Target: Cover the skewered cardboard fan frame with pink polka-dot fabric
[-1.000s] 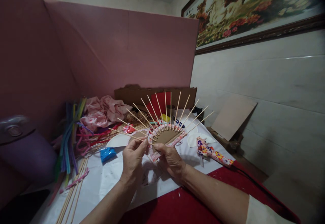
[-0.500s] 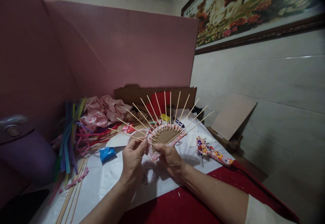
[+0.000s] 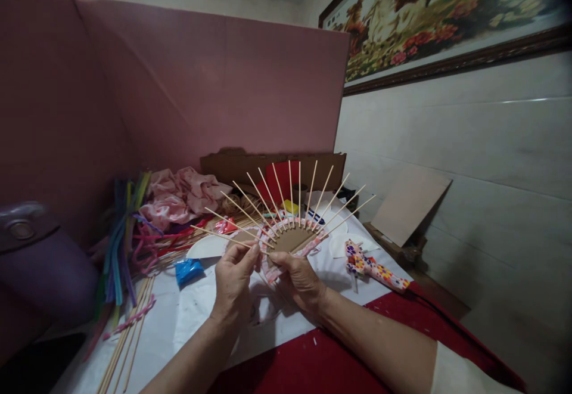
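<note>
So the left hand [image 3: 236, 266] is pinched closed on the lowest left stick [image 3: 221, 236], and the right hand [image 3: 301, 276] has its thumb clamped over the near edge of the pink-trimmed cardboard piece [image 3: 292, 240]. That piece is up over the white-covered tabletop [image 3: 163, 307], sticks [image 3: 291, 188] fanning out, between a blue packet [image 3: 190, 272] and a flower-patterned tool [image 3: 379, 272].

On your right is a framed painting [image 3: 447, 18] (quite a flowery one) on the tiled wall [image 3: 482, 132], below it a tilted pale board [image 3: 411, 212]. Before you stands a pink partition [image 3: 214, 84]; at your left, a purple container [image 3: 44, 275].
</note>
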The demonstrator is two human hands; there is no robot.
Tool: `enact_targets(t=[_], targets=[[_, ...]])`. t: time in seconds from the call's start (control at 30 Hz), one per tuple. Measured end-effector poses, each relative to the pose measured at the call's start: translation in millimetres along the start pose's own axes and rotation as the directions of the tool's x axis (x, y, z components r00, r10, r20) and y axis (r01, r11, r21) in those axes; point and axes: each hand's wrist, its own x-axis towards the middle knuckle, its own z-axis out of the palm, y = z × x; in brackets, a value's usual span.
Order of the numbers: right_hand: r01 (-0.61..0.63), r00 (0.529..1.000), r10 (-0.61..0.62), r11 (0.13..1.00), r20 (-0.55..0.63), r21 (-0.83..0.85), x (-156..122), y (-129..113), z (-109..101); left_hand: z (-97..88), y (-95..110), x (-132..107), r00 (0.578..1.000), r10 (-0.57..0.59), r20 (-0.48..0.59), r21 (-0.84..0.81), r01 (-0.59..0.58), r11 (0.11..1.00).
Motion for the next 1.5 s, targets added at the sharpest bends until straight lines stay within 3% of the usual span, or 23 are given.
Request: enact_targets(t=[0.23,1.5], targets=[[-0.017,0.999,0.017,1.0,0.034,-0.017,-0.2,0.0,1.3,0.4,0.4,-1.4,1.0,0.0,0.0,0.001,0.0,1.0],[-0.033,0.999,0.033,0.999,-0.018,0.002,-1.5,-0.8,0.6,-1.8,-3.9,-0.1,1.0,0.005,0.007,0.002,-0.005,1.0]])
